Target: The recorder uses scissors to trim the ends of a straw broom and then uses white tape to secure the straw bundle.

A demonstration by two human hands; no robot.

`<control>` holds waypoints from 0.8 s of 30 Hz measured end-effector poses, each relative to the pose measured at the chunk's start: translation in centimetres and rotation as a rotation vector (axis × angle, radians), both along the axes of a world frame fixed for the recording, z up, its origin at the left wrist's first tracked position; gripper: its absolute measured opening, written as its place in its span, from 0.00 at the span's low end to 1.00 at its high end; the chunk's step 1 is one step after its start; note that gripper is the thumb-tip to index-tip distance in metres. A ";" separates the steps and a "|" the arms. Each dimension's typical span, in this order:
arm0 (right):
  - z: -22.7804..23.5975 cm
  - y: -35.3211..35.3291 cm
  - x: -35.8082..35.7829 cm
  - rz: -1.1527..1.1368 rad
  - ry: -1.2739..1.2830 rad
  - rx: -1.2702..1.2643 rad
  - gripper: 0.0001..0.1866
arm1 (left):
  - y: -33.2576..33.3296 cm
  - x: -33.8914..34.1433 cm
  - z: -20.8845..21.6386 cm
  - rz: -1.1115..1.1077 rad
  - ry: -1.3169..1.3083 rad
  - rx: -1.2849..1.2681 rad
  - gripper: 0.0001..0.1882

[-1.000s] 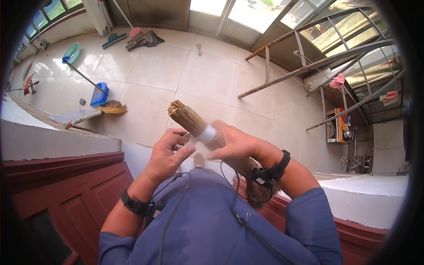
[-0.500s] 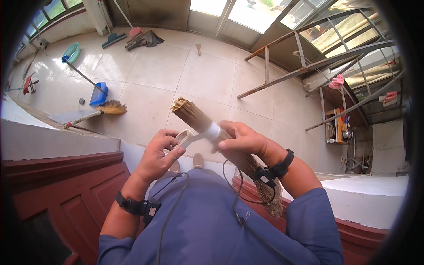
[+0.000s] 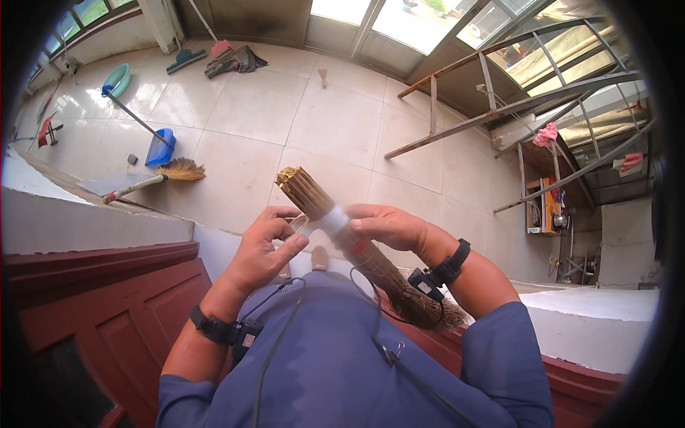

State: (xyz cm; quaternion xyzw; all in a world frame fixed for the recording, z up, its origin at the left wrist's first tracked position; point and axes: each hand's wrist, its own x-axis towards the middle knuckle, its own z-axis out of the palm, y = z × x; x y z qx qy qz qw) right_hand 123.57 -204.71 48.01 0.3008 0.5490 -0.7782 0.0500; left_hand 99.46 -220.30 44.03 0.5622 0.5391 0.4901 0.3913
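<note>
A tied bundle of dry stalks slants across in front of me, its cut ends at the upper left and its frayed, bushy end at the lower right. White tape circles it near the cut ends, and a reddish patch shows just below. My right hand grips the bundle beside the tape, fingers partly hidden behind it. Close on the other side, my left hand pinches a tape roll, whose near edge almost meets the bundle. A short strip seems to run between roll and band.
On the tiled floor at left lie a broom, a blue dustpan and a green basin. A rusty metal frame leans at right, near a wooden box. A low white wall runs along the left.
The bundle has turned about its length, bringing a reddish patch into view, and its bushy end has swung slightly right and up. The tape roll now sits nearer to it.
</note>
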 end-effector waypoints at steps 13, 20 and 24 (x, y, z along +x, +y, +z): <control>-0.7 -3.5 -2.6 -0.183 0.007 0.212 0.25 | 0.2 0.9 -0.8 0.073 -0.155 -0.088 0.15; -1.0 -3.3 -2.1 -0.272 -0.002 0.226 0.23 | 0.6 1.4 -0.9 0.058 -0.461 -0.194 0.15; -2.2 -2.5 -1.0 -0.148 0.000 0.038 0.24 | 0.8 1.4 -0.2 0.031 -0.509 -0.189 0.29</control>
